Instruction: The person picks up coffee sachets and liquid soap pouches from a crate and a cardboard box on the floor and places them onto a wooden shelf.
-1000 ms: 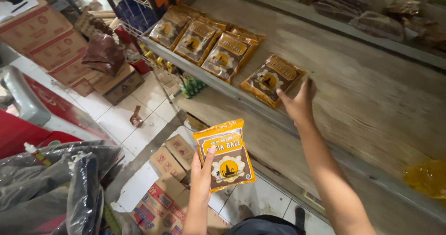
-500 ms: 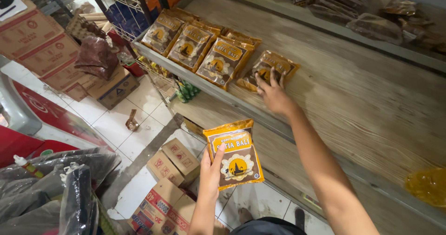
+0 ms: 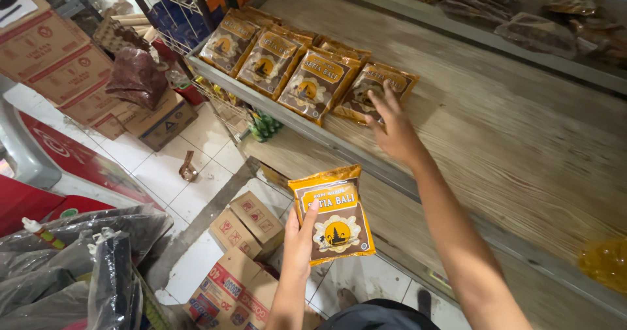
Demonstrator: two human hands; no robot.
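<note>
My left hand point(image 3: 302, 238) holds an orange and brown flat packet point(image 3: 334, 214) upright by its left edge, below the shelf front. My right hand point(image 3: 392, 127) rests with spread fingers on the rightmost packet point(image 3: 372, 90) of a row of like packets lying on the wooden shelf point(image 3: 522, 134). Three more of these packets point(image 3: 271, 56) lie overlapping to its left, near the shelf's left end.
Cardboard boxes point(image 3: 245, 265) sit on the tiled floor under my left hand, with more stacked boxes point(image 3: 59, 69) at far left. Dark plastic bags point(image 3: 72, 265) fill the lower left. An upper shelf point(image 3: 535, 23) carries dark wrapped goods. A yellow bag point(image 3: 604, 265) lies at right.
My right hand has pushed the rightmost packet leftward along the shelf until it sits against the row. The left hand keeps hold of its packet.
</note>
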